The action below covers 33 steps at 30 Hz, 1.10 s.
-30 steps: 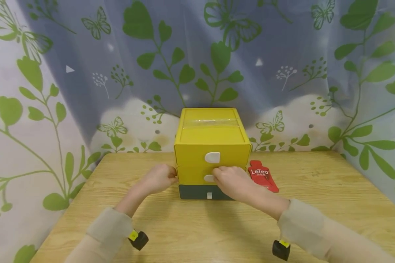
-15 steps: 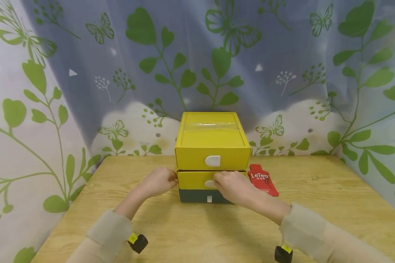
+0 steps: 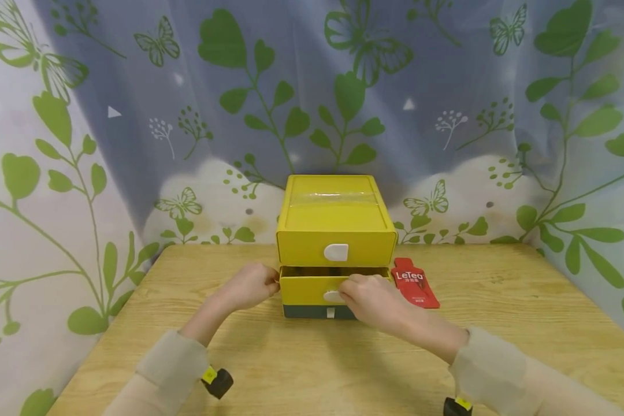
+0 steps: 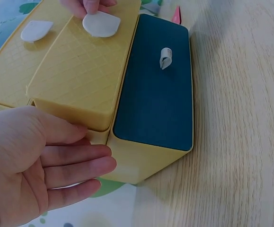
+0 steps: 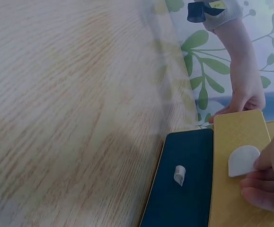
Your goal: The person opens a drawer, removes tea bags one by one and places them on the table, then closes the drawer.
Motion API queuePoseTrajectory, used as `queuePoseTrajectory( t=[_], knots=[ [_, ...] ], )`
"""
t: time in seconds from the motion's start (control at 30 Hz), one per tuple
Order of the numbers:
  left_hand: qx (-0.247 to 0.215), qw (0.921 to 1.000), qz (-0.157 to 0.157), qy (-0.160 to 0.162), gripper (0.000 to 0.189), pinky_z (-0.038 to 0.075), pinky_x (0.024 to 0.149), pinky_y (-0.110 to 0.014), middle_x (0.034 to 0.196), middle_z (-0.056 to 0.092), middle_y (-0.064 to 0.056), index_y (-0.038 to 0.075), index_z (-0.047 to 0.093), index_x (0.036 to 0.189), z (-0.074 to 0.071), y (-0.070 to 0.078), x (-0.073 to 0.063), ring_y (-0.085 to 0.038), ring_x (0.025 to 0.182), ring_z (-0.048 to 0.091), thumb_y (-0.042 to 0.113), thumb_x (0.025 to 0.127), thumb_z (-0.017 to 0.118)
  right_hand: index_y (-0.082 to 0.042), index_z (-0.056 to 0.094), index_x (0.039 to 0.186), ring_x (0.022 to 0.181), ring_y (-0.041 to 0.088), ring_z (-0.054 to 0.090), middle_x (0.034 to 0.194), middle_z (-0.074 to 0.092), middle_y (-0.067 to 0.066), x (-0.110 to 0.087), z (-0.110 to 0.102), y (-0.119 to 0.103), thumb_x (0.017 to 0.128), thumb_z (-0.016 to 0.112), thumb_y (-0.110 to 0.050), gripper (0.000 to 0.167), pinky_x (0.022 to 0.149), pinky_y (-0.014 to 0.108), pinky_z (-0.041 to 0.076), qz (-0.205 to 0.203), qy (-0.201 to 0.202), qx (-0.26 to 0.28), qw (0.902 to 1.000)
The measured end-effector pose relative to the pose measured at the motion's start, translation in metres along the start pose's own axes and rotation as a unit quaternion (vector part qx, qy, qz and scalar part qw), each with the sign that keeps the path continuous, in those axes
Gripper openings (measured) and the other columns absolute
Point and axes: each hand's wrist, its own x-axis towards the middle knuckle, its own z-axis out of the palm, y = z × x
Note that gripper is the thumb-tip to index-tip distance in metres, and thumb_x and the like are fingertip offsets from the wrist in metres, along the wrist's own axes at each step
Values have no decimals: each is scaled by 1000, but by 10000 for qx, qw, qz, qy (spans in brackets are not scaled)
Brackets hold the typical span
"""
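Observation:
A small yellow drawer cabinet (image 3: 338,214) stands at the back of the table. Its middle drawer (image 3: 304,289) is pulled partway out, with a dark gap over its front; the contents cannot be made out. My right hand (image 3: 371,297) pinches the white tab handle (image 5: 243,161) on that drawer between thumb and fingers. At the cabinet's left side is my left hand (image 4: 37,161), its fingers extended and touching the yellow side wall. The top drawer (image 3: 301,248) and the dark green bottom drawer (image 4: 155,99) are closed.
A red packet (image 3: 413,283) printed "LeTea" lies on the wooden table (image 3: 291,370) right of the cabinet. A patterned curtain (image 3: 301,86) hangs close behind. Clear tape (image 3: 335,198) crosses the cabinet's top.
The middle drawer has slid out toward me, from closed to partly open, with my right hand drawing back on its tab. My left hand has stayed at the cabinet's side.

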Motion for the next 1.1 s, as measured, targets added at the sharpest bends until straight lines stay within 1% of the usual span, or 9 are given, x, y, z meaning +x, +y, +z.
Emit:
queuePoseTrajectory(
  t=[0.1, 0.27, 0.43, 0.7, 0.83, 1.1],
  knots=[
    [-59, 10000, 35, 25, 14, 46, 60, -28, 72, 64, -3, 0, 68, 86, 1, -1, 0, -10, 58, 50, 4, 86, 54, -4, 67, 79, 62, 14, 60, 73, 62, 1, -2, -2, -4, 83, 66, -6, 4, 58, 26, 51, 11, -19, 57, 10000],
    [-85, 9999, 8, 55, 16, 47, 59, -26, 79, 67, -7, -3, 68, 92, -1, 1, 0, -9, 61, 54, 2, 86, 54, -4, 66, 78, 59, 13, 58, 72, 62, 2, -3, -6, -10, 82, 67, -6, 4, 56, 25, 50, 49, -89, 7, 9999],
    [-76, 10000, 5, 38, 17, 46, 57, -25, 77, 66, -5, -3, 69, 93, 0, 2, -1, -9, 60, 53, 2, 86, 53, -4, 66, 78, 58, 11, 57, 71, 62, 2, -7, -6, -14, 81, 68, -4, 4, 54, 23, 49, -10, -66, 81, 9999],
    [-72, 9999, 66, 34, 17, 43, 55, -26, 66, 60, 2, 1, 68, 86, 1, -1, -1, -10, 54, 48, 2, 87, 52, -5, 65, 77, 54, 8, 53, 69, 61, 1, -11, -10, -19, 81, 67, -3, 5, 52, 20, 47, -131, -81, 220, 9996],
    [-56, 9999, 112, 54, 17, 42, 55, -26, 64, 58, 3, 2, 67, 83, 1, -1, -1, -9, 54, 47, 2, 88, 51, -5, 66, 78, 54, 6, 52, 69, 62, 0, -13, -13, -22, 81, 67, -2, 4, 50, 18, 46, -183, -69, 292, 9994],
    [-40, 9999, 133, 43, 18, 45, 58, -27, 72, 64, -3, -2, 69, 91, 2, -1, -1, -9, 57, 50, 4, 88, 52, -6, 65, 76, 51, 3, 44, 65, 58, -3, -19, -17, -27, 80, 66, -1, 7, 47, 15, 41, -221, -32, 377, 9990]
  ],
)
